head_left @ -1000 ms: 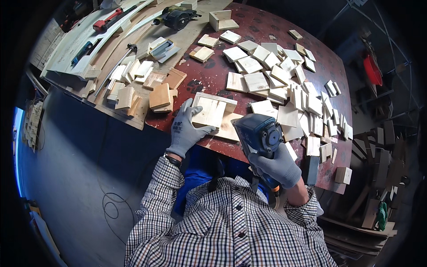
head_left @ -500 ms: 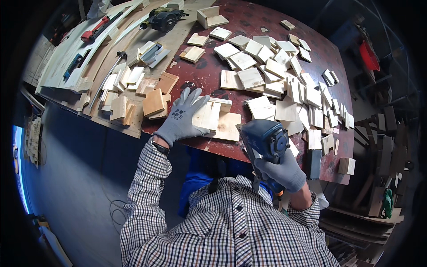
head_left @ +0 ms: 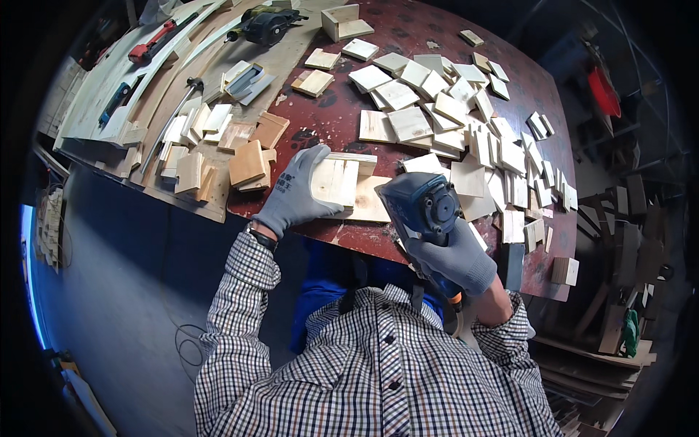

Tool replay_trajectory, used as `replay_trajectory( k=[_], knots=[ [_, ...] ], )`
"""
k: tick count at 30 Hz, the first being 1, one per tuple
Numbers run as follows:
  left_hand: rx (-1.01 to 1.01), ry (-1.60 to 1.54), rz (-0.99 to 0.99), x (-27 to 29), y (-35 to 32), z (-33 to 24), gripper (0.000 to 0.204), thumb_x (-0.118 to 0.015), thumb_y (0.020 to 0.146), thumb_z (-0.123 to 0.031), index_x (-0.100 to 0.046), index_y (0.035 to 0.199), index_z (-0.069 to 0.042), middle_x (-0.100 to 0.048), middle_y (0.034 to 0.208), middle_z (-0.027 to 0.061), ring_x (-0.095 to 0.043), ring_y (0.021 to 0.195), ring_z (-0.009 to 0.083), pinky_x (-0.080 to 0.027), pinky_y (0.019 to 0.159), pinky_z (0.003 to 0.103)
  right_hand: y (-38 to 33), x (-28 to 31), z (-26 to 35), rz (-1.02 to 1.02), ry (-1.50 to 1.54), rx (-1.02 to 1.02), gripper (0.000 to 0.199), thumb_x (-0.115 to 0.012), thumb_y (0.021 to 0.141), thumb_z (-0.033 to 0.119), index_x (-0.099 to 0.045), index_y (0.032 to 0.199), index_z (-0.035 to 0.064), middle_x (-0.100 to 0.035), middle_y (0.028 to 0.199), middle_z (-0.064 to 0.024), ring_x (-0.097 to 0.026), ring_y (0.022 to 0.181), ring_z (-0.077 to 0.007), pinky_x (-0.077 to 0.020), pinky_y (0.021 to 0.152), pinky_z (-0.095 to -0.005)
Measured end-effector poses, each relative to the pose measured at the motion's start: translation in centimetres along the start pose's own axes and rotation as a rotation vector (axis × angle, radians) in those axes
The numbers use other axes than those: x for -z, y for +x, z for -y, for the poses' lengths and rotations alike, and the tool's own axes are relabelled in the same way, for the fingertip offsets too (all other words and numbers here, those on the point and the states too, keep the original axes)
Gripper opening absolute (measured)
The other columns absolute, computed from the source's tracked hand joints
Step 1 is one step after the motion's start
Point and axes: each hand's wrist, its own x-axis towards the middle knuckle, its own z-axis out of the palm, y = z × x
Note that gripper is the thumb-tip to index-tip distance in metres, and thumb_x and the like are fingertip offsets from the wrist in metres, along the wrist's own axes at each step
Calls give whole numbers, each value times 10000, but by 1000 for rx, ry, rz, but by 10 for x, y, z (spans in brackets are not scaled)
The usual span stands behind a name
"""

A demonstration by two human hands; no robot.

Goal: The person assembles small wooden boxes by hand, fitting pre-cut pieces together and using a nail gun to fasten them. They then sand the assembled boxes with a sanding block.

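My gloved left hand (head_left: pixel 293 191) is closed around the left side of an upright wooden block (head_left: pixel 335 182), thumb along its near edge and fingers at its far edge. The block stands against a flat pale wooden piece (head_left: pixel 371 202) on the table, with a narrow strip behind. In my gloved right hand (head_left: pixel 460 256) is a dark blue air nail gun (head_left: pixel 421 205). Its nose points left and its head hangs over the right end of the flat piece; whether it touches the wood I cannot tell. An orange fitting with a hose shows below its handle.
Many loose wooden blocks (head_left: pixel 411 124) lie piled across the far and right side of the dark red table (head_left: pixel 328 131). Brown blocks (head_left: pixel 247 162) sit left of my left hand. Farther left are a hammer (head_left: pixel 193 84), a circular saw (head_left: pixel 269 25) and a red tool (head_left: pixel 151 45).
The fingers of my left hand have drawn together from a spread pose onto the block. The nail gun has moved left and slightly up, closer to the wood.
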Motion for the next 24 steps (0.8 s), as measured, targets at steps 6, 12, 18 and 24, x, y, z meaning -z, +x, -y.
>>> replay_trajectory(
  k=[6,12,18,24],
  knots=[
    [97,16,14,3,1,-5,1221,-1021,635,-427,-382,1605,-51,-450,1598,188,-455,1491,359,-401,1250,458,61,-8,19,106,-122,36,256,-735,895,252,-681,950,9,-650,710,-36,-628,592,-121,-538,581,-301],
    [3,47,-30,-3,1,3,1231,-1017,638,-381,-339,1612,-54,-438,1591,205,-435,1484,399,-397,1246,486,81,-14,31,145,-181,9,258,-744,887,262,-702,950,16,-657,739,-30,-624,636,-121,-544,640,-307],
    [28,51,-18,-1,-1,-2,1239,-1016,640,-370,-326,1618,-50,-429,1597,208,-423,1490,396,-395,1248,487,82,-8,47,172,-300,-40,251,-756,874,261,-719,914,15,-681,761,-38,-636,676,-132,-544,687,-305],
    [-7,23,-51,-6,-2,4,1216,-995,670,-414,-315,1613,-57,-448,1580,211,-426,1479,433,-391,1245,506,93,-2,43,218,-384,-5,268,-758,864,267,-721,925,9,-701,778,-64,-656,689,-140,-556,713,-318]
  ],
)
